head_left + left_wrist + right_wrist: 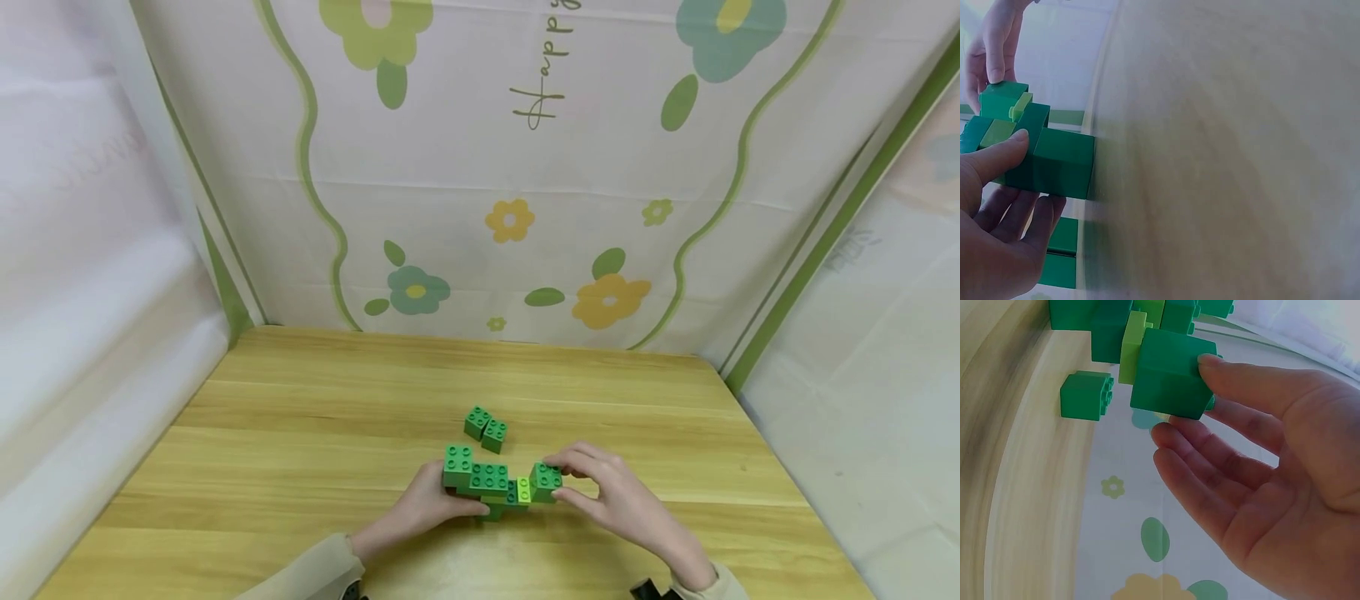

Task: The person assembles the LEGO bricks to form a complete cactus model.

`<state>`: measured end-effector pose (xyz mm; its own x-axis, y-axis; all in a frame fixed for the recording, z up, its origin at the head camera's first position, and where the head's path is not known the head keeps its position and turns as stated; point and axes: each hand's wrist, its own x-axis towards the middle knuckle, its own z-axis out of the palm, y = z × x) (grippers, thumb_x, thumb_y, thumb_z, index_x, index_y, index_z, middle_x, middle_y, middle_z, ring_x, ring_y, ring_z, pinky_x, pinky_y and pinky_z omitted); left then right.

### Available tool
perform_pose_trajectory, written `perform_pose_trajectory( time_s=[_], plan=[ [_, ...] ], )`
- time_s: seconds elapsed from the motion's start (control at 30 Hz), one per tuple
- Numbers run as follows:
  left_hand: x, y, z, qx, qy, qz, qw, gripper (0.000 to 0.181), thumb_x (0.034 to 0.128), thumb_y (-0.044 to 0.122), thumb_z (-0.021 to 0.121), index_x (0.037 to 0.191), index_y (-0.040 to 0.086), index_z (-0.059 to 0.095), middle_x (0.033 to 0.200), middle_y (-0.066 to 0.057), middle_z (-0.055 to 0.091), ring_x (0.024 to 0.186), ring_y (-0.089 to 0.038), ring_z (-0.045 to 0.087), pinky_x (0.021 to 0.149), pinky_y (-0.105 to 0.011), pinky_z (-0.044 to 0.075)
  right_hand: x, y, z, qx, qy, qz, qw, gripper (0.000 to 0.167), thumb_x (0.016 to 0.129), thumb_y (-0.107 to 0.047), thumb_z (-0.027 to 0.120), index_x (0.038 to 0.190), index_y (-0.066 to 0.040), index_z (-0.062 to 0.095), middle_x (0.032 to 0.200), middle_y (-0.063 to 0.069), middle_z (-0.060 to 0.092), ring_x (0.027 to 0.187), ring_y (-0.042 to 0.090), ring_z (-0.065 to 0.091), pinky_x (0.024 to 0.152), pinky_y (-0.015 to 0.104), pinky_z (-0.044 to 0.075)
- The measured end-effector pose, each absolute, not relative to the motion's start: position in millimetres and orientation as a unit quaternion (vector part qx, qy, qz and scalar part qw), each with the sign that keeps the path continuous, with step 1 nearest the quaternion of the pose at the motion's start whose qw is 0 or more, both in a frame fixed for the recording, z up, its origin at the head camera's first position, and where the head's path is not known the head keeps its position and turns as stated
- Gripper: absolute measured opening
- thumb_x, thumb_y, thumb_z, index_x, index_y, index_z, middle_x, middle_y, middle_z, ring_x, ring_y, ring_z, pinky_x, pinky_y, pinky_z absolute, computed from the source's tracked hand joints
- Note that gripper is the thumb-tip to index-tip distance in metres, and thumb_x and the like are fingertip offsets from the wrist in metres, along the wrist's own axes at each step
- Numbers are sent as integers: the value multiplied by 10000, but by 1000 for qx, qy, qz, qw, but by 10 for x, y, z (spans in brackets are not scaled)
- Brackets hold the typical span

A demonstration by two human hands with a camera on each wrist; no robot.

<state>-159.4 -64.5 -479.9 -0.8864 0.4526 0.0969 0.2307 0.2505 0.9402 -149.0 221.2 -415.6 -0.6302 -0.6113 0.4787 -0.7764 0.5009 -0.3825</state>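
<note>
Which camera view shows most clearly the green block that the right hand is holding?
The right wrist view: the green block looks largest there, and the right hand covers little of it. The head view shows it small, with its studs upward; the left wrist view shows it farther off, at upper left.

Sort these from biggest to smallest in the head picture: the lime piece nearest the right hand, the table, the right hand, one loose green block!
1. Table
2. Right hand
3. Loose green block; the two look alike, so either fits
4. Lime piece
</note>
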Motion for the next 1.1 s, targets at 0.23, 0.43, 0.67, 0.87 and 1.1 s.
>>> perform_pose_trajectory(
  time_s=[0.23, 0.43, 0.67, 0.87, 1.1],
  plan=[
    [-1598, -641, -4814, 218, 784, 573, 97, 448, 762, 178, 853, 1177, 142, 689, 1144, -37, 748, 1031, -90, 692, 935, -192, 530, -1490, 2228, -4160, 394, -861, 294, 130, 343, 832, -107, 779, 1162, -114, 686, 1052, -58, 695, 900, 38, 652, 748, 199, 590],
    [-1597, -639, -4822, 217, 785, 573, 97, 454, 753, 169, 856, 1173, 139, 686, 1146, -44, 746, 1031, -96, 692, 939, -194, 529, -1490, 2207, -4146, 405, -857, 295, 120, 320, 843, -88, 767, 1151, -105, 682, 1045, -26, 695, 906, 81, 667, 749, 254, 615],
    [-1606, -638, -4822, 217, 788, 569, 91, 449, 750, 180, 861, 1163, 142, 689, 1131, -34, 750, 1027, -98, 691, 933, -198, 531, -1502, 2186, -4155, 413, -849, 308, 118, 330, 821, -49, 774, 1135, -86, 678, 1049, -3, 701, 923, 126, 691, 765, 268, 627],
    [-1614, -639, -4834, 217, 788, 569, 91, 449, 752, 178, 861, 1165, 146, 687, 1131, -32, 750, 1029, -96, 689, 929, -198, 532, -1503, 2177, -4167, 417, -844, 312, 124, 339, 806, -42, 783, 1127, -78, 679, 1043, 1, 698, 915, 128, 693, 769, 224, 617],
    [-1611, -635, -4842, 213, 786, 573, 92, 448, 749, 177, 863, 1161, 146, 689, 1127, -32, 751, 1025, -92, 690, 930, -195, 532, -1503, 2170, -4185, 413, -846, 313, 128, 336, 795, -48, 794, 1110, -90, 686, 1045, -8, 690, 916, 119, 689, 772, 250, 624]
  ],
)
